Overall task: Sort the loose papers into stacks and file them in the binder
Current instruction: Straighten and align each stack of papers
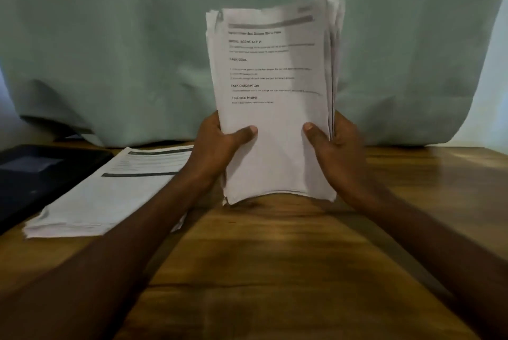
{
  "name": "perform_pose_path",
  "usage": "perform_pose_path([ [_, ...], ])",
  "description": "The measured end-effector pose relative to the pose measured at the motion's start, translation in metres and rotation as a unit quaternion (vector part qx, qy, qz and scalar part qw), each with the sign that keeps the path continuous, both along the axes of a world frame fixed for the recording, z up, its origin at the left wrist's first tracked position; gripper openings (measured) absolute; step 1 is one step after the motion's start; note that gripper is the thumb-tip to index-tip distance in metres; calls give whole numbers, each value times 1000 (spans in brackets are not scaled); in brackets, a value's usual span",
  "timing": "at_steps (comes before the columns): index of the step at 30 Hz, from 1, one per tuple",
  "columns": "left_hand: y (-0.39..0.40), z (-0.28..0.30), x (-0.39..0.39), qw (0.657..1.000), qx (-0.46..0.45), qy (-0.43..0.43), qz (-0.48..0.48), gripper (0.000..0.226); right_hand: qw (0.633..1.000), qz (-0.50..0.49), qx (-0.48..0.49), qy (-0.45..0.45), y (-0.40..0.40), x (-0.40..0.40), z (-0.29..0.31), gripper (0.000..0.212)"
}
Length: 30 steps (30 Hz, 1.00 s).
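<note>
Holding one thick sheaf of papers [275,108] upright between both hands, bottom edge resting on the wooden table [275,271]. My left hand [220,144] grips its left edge, thumb across the front page; my right hand [338,147] grips the right edge the same way, fingers behind. Sheets are white, thin, printed with black headed text and a grey bar on top. Top edges uneven and fanned at the upper right; bottom edge bows up a bit in the middle. Exact sheet count can't be told.

Left of my left hand: one second stack of papers [110,196] lying flat on the table, same white printed stock, two dark bars showing. My left forearm crosses over its near right corner.

Further left, past that stack: one dark flat binder [35,174], smooth and glossy, partly under the stack's edge.

Behind the held sheaf: pale green cloth [123,50], soft and creased, hanging down to the table's back edge. Table is brown, wood-grained, with a slight sheen.
</note>
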<state>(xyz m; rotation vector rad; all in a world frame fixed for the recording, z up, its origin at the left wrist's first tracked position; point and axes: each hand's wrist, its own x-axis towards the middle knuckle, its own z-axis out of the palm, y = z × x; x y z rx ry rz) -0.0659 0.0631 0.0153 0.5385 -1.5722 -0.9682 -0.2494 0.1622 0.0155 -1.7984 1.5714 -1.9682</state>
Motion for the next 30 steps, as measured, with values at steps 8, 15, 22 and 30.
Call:
perform_pose_path([
  [8, 4, -3, 2, 1000, -9, -16, 23, 31, 989, 27, 141, -37, -5, 3, -2, 43],
  [15, 14, 0, -10, 999, 0, 27, 36, 35, 996, -13, 12, -83, 0, 0, 5, 26],
  [22, 8, -26, -13, 996, -3, -47, 75, 38, 989, -36, 142, -27, -7, -11, -8, 32],
  [30, 18, -20, -12, 988, -91, -14, 124, 34, 997, -30, 63, 20, -6, 7, -20, 36],
])
